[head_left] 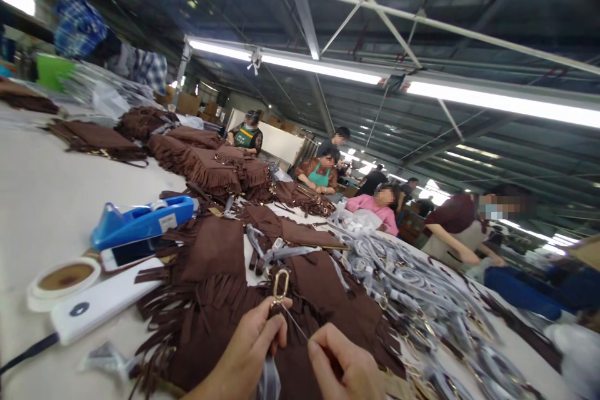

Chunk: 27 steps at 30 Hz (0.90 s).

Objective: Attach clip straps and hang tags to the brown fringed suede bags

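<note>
Pinched in my left hand (255, 344) is a strap end with a gold metal clasp (281, 286) standing up above the fingers. Grey plastic wrapping hangs below that hand. My right hand (344, 362), just to the right, is closed on a thin pale thread or strip that runs up to the clasp. Beneath both hands lie brown fringed bags (213, 250), overlapping each other. A heap of straps in grey wrapping with gold clips (403, 275) spreads over the table on the right.
On the left are a blue tape dispenser (140, 222), a phone (131, 254), a tape roll (64, 281) and a white power strip (105, 303). More brown bags (206, 162) are piled farther back. Several people work around the table, one at the right (454, 231).
</note>
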Motion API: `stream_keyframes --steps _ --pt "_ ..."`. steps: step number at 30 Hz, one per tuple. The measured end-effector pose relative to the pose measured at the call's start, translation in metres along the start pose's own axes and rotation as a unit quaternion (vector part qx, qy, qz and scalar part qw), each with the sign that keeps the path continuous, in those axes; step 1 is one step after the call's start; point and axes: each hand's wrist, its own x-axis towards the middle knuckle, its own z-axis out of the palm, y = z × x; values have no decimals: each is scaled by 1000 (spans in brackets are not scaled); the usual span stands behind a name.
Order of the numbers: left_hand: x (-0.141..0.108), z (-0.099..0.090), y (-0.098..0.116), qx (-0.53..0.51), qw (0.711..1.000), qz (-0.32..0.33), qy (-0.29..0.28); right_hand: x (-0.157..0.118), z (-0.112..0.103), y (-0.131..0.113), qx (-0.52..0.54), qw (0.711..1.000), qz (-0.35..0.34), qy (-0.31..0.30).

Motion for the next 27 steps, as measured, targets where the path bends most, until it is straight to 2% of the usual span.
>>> stream_keyframes --steps 6,9,15,19,21,24,27 --pt "-8 1 3 12 1000 23 -15 5 6 -10 7 1000 -15 -13" --pt "-9 2 4 -22 999 36 -27 8 8 -11 26 999 -29 -38" --pt "-6 7 6 -41 999 -4 -15 3 13 -4 61 996 -37 -50" --pt "-14 10 16 15 999 28 -26 -12 13 -3 95 995 14 -41" --pt "-21 12 21 31 998 39 -42 -19 10 -3 109 991 47 -59" --pt "-31 18 20 29 997 47 -55 -27 5 -4 115 988 53 -93" --pt "-34 26 8 51 996 69 -14 -35 5 -4 124 987 43 -93"
